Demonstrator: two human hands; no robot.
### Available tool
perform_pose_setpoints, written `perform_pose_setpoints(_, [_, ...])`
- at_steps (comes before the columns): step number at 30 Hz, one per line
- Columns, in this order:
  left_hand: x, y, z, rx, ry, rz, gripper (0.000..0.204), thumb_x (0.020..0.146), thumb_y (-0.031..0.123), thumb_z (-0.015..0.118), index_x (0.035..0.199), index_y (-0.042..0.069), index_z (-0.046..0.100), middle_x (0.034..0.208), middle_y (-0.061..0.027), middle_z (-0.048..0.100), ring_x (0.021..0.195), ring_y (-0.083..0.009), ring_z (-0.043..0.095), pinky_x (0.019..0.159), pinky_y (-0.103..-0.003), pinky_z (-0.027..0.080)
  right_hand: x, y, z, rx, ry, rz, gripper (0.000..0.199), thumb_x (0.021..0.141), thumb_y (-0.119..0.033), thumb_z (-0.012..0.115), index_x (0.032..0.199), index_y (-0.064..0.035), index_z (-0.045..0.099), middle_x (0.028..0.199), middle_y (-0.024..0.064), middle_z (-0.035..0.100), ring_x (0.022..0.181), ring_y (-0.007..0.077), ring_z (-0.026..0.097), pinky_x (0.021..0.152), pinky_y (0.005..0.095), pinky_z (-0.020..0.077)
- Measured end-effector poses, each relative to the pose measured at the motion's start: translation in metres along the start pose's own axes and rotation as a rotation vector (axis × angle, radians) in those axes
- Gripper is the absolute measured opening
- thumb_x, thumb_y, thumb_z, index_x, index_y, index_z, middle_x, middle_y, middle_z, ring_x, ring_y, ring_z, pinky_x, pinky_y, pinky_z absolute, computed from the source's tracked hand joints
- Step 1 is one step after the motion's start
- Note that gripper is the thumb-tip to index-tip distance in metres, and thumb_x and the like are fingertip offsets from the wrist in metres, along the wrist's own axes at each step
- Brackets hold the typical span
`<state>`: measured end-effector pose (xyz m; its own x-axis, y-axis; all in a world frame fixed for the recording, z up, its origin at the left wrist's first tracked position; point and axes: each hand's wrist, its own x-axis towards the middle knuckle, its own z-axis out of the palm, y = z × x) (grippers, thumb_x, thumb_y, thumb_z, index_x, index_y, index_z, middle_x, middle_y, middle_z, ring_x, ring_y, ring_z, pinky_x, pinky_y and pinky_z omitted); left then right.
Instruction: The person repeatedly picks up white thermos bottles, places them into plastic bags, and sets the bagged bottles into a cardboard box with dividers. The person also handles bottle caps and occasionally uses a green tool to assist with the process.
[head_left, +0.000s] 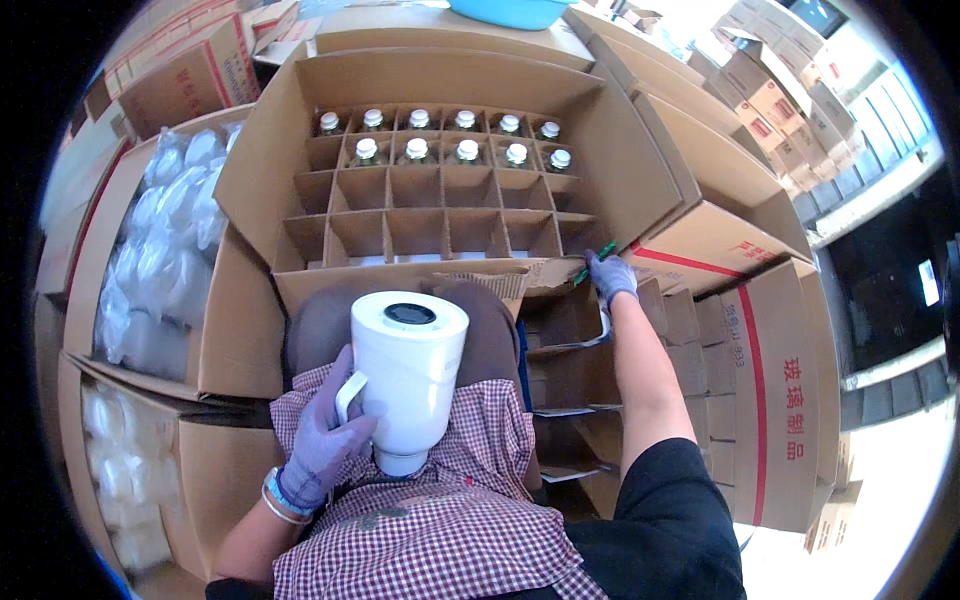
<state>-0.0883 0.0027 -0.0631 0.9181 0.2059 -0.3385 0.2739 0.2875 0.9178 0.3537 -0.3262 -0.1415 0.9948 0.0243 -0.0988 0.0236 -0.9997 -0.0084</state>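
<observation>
My left hand (325, 435), in a light purple glove, grips the handle of a white mug-shaped vessel (408, 375) above my lap. The vessel has a black round inset in its flat top and narrows at the lower end. At the near right corner of the divided carton (440, 275), my right hand (610, 275) is closed on a small green thing (597, 262) whose kind I cannot make out. Its glove matches the left one. Two rows of white-capped bottles (416, 151) stand in the carton's far cells; the nearer cells show no bottles.
Cartons of plastic-wrapped items (165, 250) stand on the left. Another carton with dividers (570, 380) lies open beside my right leg, next to a red-striped carton (775, 400). A blue basin (510, 10) sits at the back; stacked boxes (770, 100) fill the far right.
</observation>
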Motion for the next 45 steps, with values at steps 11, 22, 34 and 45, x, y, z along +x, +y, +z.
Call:
perform_pose_setpoints(11, [0.017,0.003,-0.014,-0.193,-0.227,-0.045,0.1,0.077,0.034,0.086,0.158,0.004,0.034,0.145,-0.011,0.057,0.133,-0.0208,0.053,0.115,-0.039,0.038,-0.089,0.002,-0.122,1.135,-0.025,-0.403,0.029,0.092,-0.028,0.07,0.102,-0.0011,0.075,0.097,0.011,0.075,0.089,0.0169,0.069,0.08,0.0318,0.0541])
perform_pose_setpoints(22, [0.064,-0.004,-0.027,-0.122,-0.76,-0.028,0.082,0.067,0.028,0.092,0.138,0.001,0.061,0.13,-0.0149,0.068,0.122,-0.0264,0.061,0.113,-0.04,0.039,-0.284,-0.094,-0.211,0.286,-0.044,-1.846,0.032,0.075,-0.025,0.08,0.102,-0.0119,0.069,0.12,0.0105,0.064,0.099,0.0266,0.069,0.086,0.0386,0.0583])
perform_pose_setpoints(34, [0.073,0.001,-0.023,-0.031,-0.862,0.057,0.086,0.065,0.039,0.09,0.137,0.0,0.063,0.121,-0.0156,0.071,0.111,-0.027,0.064,0.107,-0.039,0.043,-0.278,-0.098,-0.2,-0.029,0.16,-2.084,0.02,0.071,-0.016,0.074,0.09,-0.0127,0.069,0.121,0.0074,0.062,0.119,0.0291,0.059,0.107,0.0474,0.0504])
perform_pose_setpoints(45, [0.06,-0.013,-0.024,-0.095,-0.723,0.031,0.079,0.073,0.034,0.088,0.14,0.001,0.06,0.132,-0.0141,0.066,0.12,-0.0263,0.062,0.111,-0.038,0.042,-0.277,-0.102,-0.185,0.054,0.106,-2.039,0.024,0.072,-0.013,0.077,0.092,-0.0137,0.062,0.111,0.0075,0.06,0.111,0.0256,0.062,0.114,0.0546,0.0428])
